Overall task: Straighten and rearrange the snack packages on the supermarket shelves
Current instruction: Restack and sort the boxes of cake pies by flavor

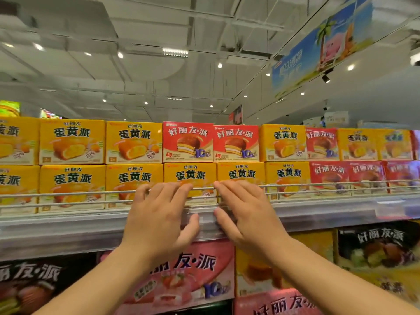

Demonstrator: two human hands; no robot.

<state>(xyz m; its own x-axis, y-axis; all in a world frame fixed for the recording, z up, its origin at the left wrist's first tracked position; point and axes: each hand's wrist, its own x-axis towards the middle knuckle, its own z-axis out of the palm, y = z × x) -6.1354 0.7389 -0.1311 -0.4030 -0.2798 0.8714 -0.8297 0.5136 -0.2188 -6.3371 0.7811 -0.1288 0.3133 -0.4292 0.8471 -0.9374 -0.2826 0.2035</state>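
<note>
— Up on the top shelf [68, 226], what are the hands doing?

— Both reach over the wire rail [318, 185] along its front edge. The left hand [159, 219] lies flat, fingers straight and spread, fingertips against the yellow box [189, 176] in the lower row. The right hand [245, 214] is just beside it, fingers likewise extended, touching the neighbouring yellow box [241, 172]. Neither hand grips anything.

— And the packages?

— Two stacked rows stand upright behind the rail. Mostly yellow boxes at left; two red boxes [211, 142] sit side by side in the upper row, directly above the hands. Further right, red and yellow alternate, blurred.

— Below that shelf?

— Larger packs: a pink one [204, 269] under the wrists, dark ones at either side.
</note>
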